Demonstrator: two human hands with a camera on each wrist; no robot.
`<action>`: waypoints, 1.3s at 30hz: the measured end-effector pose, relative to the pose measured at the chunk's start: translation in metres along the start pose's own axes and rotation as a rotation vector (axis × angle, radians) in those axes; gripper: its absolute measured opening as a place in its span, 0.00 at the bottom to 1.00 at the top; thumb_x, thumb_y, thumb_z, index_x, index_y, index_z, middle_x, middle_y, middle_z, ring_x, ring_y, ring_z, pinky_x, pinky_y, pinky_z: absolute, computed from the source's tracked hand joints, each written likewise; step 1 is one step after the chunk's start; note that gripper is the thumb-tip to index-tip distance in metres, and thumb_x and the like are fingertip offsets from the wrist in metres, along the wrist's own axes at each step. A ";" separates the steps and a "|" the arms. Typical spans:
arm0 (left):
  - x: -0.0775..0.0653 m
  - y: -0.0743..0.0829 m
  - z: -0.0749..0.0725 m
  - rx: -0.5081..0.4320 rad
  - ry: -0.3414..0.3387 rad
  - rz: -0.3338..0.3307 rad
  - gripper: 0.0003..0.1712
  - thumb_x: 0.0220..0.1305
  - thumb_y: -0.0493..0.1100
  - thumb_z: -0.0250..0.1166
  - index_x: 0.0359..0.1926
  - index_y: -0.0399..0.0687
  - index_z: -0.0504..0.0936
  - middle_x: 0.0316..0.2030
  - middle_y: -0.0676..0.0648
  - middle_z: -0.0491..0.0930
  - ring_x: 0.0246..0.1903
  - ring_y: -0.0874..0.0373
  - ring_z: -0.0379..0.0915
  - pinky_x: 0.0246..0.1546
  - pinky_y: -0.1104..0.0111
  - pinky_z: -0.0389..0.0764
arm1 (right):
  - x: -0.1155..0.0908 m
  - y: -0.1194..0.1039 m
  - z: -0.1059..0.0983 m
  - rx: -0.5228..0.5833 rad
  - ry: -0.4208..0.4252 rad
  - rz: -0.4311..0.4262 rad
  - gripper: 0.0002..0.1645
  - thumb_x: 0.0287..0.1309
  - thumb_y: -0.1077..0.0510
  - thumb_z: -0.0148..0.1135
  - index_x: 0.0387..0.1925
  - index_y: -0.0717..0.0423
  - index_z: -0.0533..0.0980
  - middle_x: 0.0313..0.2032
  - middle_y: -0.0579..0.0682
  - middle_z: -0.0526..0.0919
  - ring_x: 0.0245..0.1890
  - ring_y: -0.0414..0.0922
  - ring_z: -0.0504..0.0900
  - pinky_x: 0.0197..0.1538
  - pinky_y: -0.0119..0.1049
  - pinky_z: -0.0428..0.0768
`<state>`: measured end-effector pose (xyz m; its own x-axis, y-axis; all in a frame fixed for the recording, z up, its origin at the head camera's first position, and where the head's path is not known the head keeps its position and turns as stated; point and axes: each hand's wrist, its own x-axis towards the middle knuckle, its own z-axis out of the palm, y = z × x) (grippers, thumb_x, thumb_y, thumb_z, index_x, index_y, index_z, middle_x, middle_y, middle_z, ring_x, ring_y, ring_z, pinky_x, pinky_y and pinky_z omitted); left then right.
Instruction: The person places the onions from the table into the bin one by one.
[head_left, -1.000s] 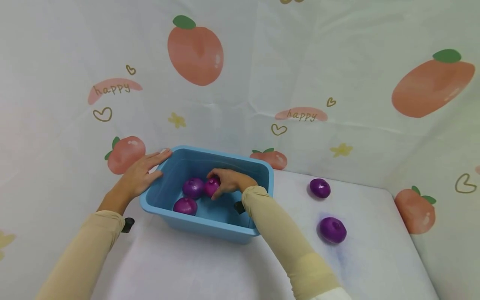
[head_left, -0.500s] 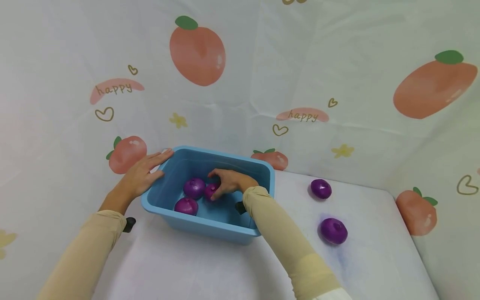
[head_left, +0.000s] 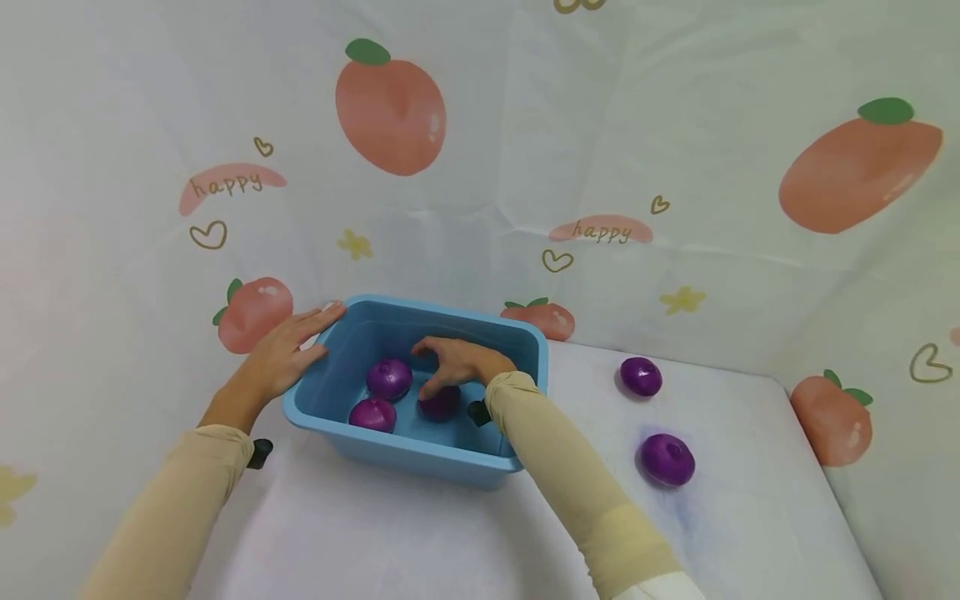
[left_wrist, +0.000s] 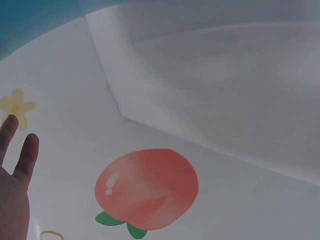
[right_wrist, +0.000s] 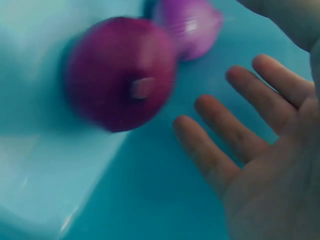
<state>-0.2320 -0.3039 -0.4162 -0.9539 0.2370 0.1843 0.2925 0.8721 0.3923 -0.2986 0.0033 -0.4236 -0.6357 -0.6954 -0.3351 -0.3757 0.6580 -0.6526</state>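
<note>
Shifted since half a second ago: one purple onion [head_left: 444, 406] now sits apart from the tub's [head_left: 420, 467] other two onions [head_left: 389, 379], closer to the near edge. The right hand [head_left: 459, 362], fingers spread and loose, partly hides it. The left hand [head_left: 279, 354], fingers straight, rests on the left edge; its wrist view cuts it off. Two more onions [head_left: 667, 460] lie toward the counter's [head_left: 360, 533] right edge.

The person wears a beige left sleeve [head_left: 176, 508] and a matching right sleeve [head_left: 562, 471], both plain, wrinkled and gathered at the wrist. The right one turns a paler yellow higher up and meets white cloth [head_left: 662, 588]. A small black block [head_left: 259, 453] juts beside the left cuff, a twin block [head_left: 478, 413] beside the right; left hand [head_left: 281, 358] and right hand [head_left: 463, 363] are bare
</note>
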 end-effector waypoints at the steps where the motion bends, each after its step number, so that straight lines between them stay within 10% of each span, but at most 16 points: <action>1: -0.001 0.000 0.000 -0.006 0.000 0.005 0.35 0.74 0.55 0.50 0.79 0.61 0.58 0.78 0.41 0.61 0.75 0.31 0.56 0.66 0.26 0.61 | 0.000 -0.002 -0.001 0.009 -0.001 -0.019 0.49 0.55 0.45 0.74 0.75 0.48 0.63 0.73 0.49 0.70 0.71 0.52 0.71 0.75 0.51 0.71; 13: -0.008 -0.003 0.004 -0.018 -0.010 -0.034 0.36 0.74 0.57 0.49 0.80 0.65 0.55 0.78 0.39 0.60 0.75 0.29 0.55 0.64 0.24 0.61 | -0.037 -0.027 -0.032 0.144 0.071 -0.231 0.42 0.60 0.44 0.71 0.73 0.42 0.65 0.72 0.48 0.70 0.74 0.52 0.68 0.73 0.49 0.74; 21: -0.003 -0.002 0.001 -0.012 -0.004 -0.015 0.36 0.74 0.57 0.49 0.80 0.64 0.56 0.78 0.41 0.60 0.76 0.30 0.55 0.65 0.25 0.62 | -0.087 -0.003 -0.064 0.253 0.271 -0.323 0.40 0.61 0.52 0.70 0.72 0.49 0.66 0.70 0.54 0.72 0.72 0.55 0.71 0.71 0.55 0.75; 39: -0.002 -0.005 0.003 -0.050 0.009 0.013 0.34 0.74 0.52 0.50 0.79 0.63 0.59 0.77 0.43 0.62 0.77 0.33 0.55 0.68 0.27 0.59 | -0.221 0.118 -0.067 0.173 0.557 -0.076 0.37 0.60 0.54 0.73 0.69 0.54 0.69 0.68 0.56 0.75 0.68 0.58 0.76 0.66 0.48 0.80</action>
<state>-0.2313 -0.3070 -0.4214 -0.9493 0.2441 0.1980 0.3082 0.8463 0.4344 -0.2479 0.2538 -0.3809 -0.8874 -0.4513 0.0939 -0.3483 0.5232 -0.7778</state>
